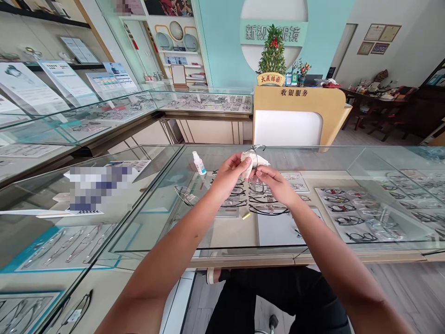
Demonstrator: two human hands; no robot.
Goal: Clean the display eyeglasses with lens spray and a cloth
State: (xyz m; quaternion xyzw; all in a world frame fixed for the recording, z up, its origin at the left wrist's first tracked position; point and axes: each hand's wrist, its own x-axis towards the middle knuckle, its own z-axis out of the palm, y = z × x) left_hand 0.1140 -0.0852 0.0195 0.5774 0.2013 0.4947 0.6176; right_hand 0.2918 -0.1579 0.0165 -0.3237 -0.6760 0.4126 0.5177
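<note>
Above the glass counter, my left hand (232, 168) is closed around a white cloth (260, 160), thumb pressed on its front. A pair of eyeglasses (257, 148) is partly wrapped in that cloth, with thin dark parts of the frame showing above it. My right hand (274, 182) pinches the eyeglasses from the right, fingertips close to the left hand's; the exact part gripped is hidden. To the left, a small white bottle (199, 163) stands on the glass. Another pair of glasses (187, 196) lies on the counter, left of my left forearm.
The glass display counter (222, 247) holds rows of eyeglasses (269, 199) below my hands and a tray of frames (347, 215) at right. Leaflets (104, 185) lie at left. My legs (278, 297) are under the front edge. A cashier desk (333, 102) stands beyond.
</note>
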